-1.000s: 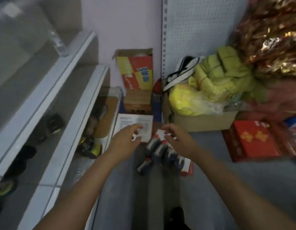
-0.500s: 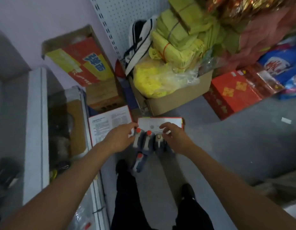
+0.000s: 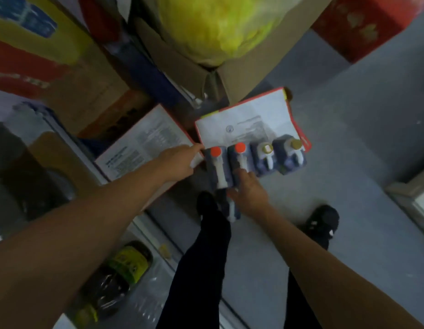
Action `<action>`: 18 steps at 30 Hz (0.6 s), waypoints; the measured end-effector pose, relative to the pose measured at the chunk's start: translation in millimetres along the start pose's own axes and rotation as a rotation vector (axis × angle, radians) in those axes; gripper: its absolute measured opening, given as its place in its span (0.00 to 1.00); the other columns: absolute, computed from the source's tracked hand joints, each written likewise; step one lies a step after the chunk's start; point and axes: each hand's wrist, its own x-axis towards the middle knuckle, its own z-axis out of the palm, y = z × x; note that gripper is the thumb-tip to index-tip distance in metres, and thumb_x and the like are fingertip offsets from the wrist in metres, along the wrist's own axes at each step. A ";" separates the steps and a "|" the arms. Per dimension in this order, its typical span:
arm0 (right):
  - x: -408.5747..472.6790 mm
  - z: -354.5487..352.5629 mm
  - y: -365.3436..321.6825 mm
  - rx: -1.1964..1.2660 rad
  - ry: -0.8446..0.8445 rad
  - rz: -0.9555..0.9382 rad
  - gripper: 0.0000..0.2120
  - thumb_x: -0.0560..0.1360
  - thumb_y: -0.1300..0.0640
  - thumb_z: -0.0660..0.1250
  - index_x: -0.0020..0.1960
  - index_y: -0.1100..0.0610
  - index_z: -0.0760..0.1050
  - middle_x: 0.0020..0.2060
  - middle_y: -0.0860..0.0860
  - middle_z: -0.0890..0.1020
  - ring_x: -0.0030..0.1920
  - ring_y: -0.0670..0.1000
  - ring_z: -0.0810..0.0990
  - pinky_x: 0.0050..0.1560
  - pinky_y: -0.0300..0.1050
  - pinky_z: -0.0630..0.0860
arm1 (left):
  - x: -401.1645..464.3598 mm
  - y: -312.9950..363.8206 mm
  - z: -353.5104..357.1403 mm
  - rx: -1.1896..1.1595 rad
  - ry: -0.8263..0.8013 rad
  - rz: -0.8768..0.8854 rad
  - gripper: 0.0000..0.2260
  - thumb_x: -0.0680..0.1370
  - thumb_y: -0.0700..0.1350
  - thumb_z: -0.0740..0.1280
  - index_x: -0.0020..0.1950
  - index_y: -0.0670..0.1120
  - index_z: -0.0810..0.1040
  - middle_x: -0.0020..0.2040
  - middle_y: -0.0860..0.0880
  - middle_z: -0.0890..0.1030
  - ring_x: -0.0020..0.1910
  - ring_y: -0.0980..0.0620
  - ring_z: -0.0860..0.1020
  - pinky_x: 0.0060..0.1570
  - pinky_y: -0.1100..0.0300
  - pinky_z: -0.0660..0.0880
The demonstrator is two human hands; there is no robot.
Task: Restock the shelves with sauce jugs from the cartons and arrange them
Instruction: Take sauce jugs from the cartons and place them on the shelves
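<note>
The left hand (image 3: 180,162) touched the carton flap (image 3: 244,124), and I could not tell if it gripped. The right hand (image 3: 247,189) lay open on a red-capped jug (image 3: 239,160); a push might have tipped the jugs together

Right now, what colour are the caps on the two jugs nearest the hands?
Orange-red, on the two left jugs, seen clearly in the head view.

Light: dim, flat, soft shadows | Blur: motion smear throughout, worst at top | Edges: wide-angle bending, arms stretched
</note>
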 end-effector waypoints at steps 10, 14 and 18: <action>82.5 103.4 32.3 0.058 0.131 0.143 0.51 0.71 0.41 0.76 0.83 0.49 0.50 0.73 0.62 0.67 0.69 0.66 0.73 0.62 0.58 0.75 | 158.5 -35.4 76.4 0.019 -0.030 0.248 0.33 0.77 0.42 0.70 0.79 0.56 0.61 0.75 0.46 0.70 0.71 0.40 0.71 0.67 0.43 0.72; 89.7 118.9 27.0 -0.048 0.256 0.172 0.44 0.76 0.40 0.70 0.83 0.49 0.50 0.72 0.60 0.66 0.61 0.66 0.78 0.54 0.57 0.78 | 203.5 -45.0 83.7 -0.065 -0.190 0.348 0.41 0.72 0.39 0.73 0.81 0.58 0.59 0.78 0.49 0.68 0.76 0.45 0.69 0.73 0.45 0.69; 90.8 132.4 26.3 0.027 0.321 0.151 0.39 0.78 0.48 0.68 0.82 0.43 0.51 0.69 0.57 0.63 0.56 0.66 0.78 0.51 0.58 0.78 | 224.7 -53.4 80.7 0.057 -0.253 0.423 0.55 0.65 0.38 0.80 0.83 0.58 0.51 0.80 0.50 0.65 0.76 0.48 0.67 0.70 0.57 0.68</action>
